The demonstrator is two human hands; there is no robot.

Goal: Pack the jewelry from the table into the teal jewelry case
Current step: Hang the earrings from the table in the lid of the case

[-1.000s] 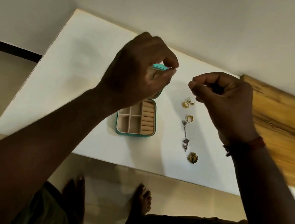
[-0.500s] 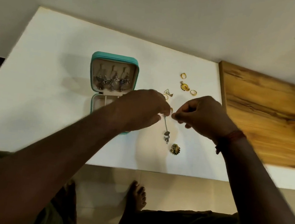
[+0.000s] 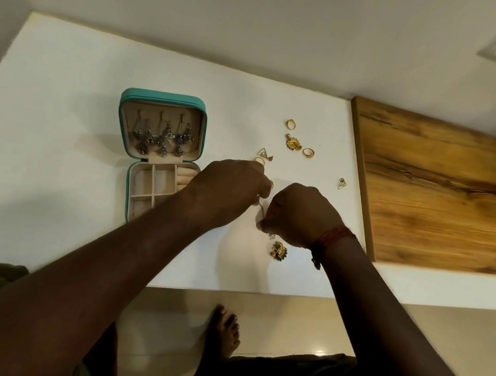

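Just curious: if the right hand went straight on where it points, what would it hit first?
Probably the left hand, right beyond the thin earring pinched between them; depth is hard to judge here.

A: Left on table?
B: Case, earrings in its lid.
A: Right of case?
B: Rings and pendant behind, flower stud in front; board farthest right.

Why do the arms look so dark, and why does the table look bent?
Head view: light lands on the white table, leaving the nearer arms shaded; the wide lens bows its edges; the left hand and right hand cast soft shadows; the thin silver piece they pinch looks blurry.
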